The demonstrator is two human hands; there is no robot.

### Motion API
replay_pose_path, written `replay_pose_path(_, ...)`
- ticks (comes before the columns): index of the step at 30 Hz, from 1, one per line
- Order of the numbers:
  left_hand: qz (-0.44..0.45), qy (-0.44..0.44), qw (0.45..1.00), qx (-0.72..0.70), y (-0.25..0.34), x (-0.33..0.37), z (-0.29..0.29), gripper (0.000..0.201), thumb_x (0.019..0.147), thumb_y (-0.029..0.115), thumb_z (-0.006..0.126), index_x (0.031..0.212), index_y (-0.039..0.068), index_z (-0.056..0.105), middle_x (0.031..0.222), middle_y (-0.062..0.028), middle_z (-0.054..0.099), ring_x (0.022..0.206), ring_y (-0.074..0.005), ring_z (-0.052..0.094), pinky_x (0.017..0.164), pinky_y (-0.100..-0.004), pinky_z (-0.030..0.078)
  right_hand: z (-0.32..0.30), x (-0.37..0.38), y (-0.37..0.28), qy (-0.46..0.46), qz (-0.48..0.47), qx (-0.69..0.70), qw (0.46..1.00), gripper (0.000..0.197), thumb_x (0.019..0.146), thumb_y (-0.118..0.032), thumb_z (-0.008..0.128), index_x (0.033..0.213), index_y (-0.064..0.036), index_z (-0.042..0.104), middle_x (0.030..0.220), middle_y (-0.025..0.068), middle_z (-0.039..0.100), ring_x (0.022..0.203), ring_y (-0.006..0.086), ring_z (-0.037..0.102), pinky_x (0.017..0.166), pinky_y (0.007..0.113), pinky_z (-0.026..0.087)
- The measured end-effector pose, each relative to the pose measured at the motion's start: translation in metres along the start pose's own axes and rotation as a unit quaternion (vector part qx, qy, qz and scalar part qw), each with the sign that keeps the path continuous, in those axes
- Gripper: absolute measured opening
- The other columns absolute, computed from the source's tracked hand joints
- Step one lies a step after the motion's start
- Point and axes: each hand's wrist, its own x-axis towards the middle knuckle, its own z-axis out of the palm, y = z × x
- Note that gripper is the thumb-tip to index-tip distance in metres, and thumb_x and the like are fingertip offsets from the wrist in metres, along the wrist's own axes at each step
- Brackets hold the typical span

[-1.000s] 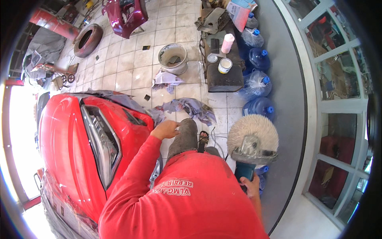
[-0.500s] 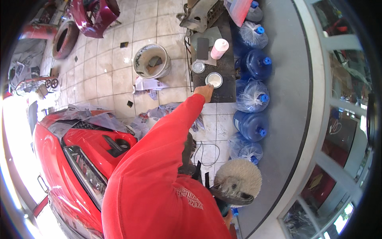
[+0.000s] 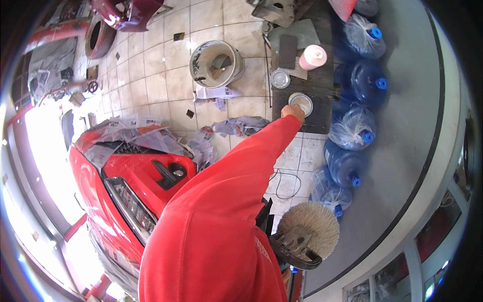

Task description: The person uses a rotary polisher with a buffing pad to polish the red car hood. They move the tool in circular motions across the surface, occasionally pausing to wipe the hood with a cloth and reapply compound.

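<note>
My left hand [image 3: 293, 112] reaches out in a red sleeve to a small round tin [image 3: 302, 103] of pale paste. Its fingers are curled at the near left rim, and the fingertips are partly hidden. The tin stands on a dark board [image 3: 319, 118]. Beside it lie a round lid [image 3: 280, 79], a dark flat block [image 3: 288, 52] and a pink squeeze bottle [image 3: 313, 57]. Low on the right, a polisher is held up with its fluffy round pad [image 3: 319, 229] showing. My right hand is hidden below it; half a second ago its fingers showed at the tool's body.
Large blue water jugs [image 3: 347, 163], some bagged, line the right side. A dirty white bucket [image 3: 240, 65] with scraps inside stands on the tiled floor [image 3: 151, 70]. A red car [image 3: 85, 176], partly papered over, is at the left. A cable [image 3: 288, 195] loops near the polisher.
The view has shifted, so the board, bucket and car appear further right. My left hand stays at the tin's rim. My right fingers have gone out of sight behind the polisher.
</note>
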Motion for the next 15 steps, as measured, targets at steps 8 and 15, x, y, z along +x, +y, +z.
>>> replay_pose_path(8, 0.127, 0.051, 0.989, -0.051, -0.064, 0.029, 0.003, 0.065, 0.083, 0.052, 0.086, 0.127, 0.006, 0.073, 0.126, -0.0214, 0.075, 0.120, -0.0395, 0.071, 0.102, -0.0519, 0.056, 0.069, -0.051, -0.013, 0.101, -0.042, 0.134, 0.985, 0.080, 0.071, -0.034, 0.094, 0.135, 0.0044, 0.065, 0.119, 0.0170, 0.077, 0.107, 0.0300, 0.073, 0.097, 0.045, 0.058)
replay_pose_path(15, 0.165, -0.140, 0.946, -0.241, -0.100, 0.017, -0.078, 0.042, 0.096, 0.040, 0.081, 0.122, 0.009, 0.070, 0.112, -0.0125, 0.071, 0.098, -0.0291, 0.070, 0.084, -0.0455, 0.058, 0.158, -0.100, 0.022, 0.193, -0.001, 0.259, 0.946, 0.101, 0.070, -0.054, 0.093, 0.147, 0.0027, 0.060, 0.126, 0.0263, 0.075, 0.116, 0.0386, 0.073, 0.103, 0.047, 0.056)
